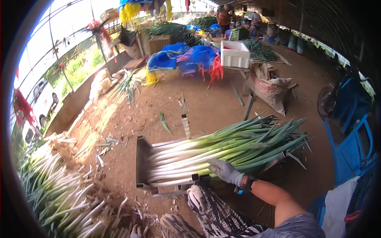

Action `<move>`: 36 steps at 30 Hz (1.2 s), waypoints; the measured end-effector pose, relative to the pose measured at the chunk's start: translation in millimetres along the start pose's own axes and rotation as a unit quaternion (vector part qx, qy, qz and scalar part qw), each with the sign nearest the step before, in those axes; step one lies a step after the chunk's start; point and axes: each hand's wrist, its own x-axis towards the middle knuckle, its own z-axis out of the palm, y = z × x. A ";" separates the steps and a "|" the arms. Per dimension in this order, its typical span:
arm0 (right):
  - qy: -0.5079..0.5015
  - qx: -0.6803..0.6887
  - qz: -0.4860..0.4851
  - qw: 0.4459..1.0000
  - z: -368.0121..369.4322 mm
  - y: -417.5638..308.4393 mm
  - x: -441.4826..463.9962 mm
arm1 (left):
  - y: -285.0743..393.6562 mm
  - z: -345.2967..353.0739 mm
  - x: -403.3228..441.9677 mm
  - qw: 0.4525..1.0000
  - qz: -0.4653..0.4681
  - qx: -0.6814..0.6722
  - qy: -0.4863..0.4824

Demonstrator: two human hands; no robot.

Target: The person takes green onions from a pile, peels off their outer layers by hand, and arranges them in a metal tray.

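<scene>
A thick bundle of long green onions (222, 148) lies in a dark metal rack, white ends against its upright end plate (143, 162) and green tops to the right. My right hand (226, 171), in a grey glove with a dark band on the wrist, rests on the near side of the bundle, fingers stretched out over the stalks. At the bottom edge, my gloved left hand (137, 231) is only partly in view, beside the pile of loose green onions (59, 190) on the ground. Whether it grips anything is hidden.
A blue plastic chair (353, 146) stands at the right. Beyond the rack are a stuffed sack (270, 85), a white foam box (235, 54) and blue netting (178, 55). Cut leaves litter the dirt floor (131, 123). People (223, 20) stand far back under the arched roof.
</scene>
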 end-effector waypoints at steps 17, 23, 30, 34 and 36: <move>-0.085 0.120 0.116 0.982 11.0 -78.1 55.0 | 280.2 -180.6 -4.6 0.136 -0.650 -0.662 -0.347; -0.117 -0.091 0.022 0.989 10.3 -91.9 45.6 | 233.2 -87.0 -12.7 0.314 -0.604 -0.615 -0.398; -0.155 -0.369 -0.094 0.911 25.8 -125.6 40.1 | 259.1 -63.4 -28.1 0.348 -0.575 -0.623 -0.399; -0.153 -0.360 -0.105 0.914 24.8 -123.3 39.9 | 268.1 -64.9 -23.2 0.298 -0.564 -0.627 -0.448; -0.159 -0.378 -0.104 0.906 25.3 -124.7 40.8 | 258.7 -57.5 -25.1 0.320 -0.572 -0.611 -0.443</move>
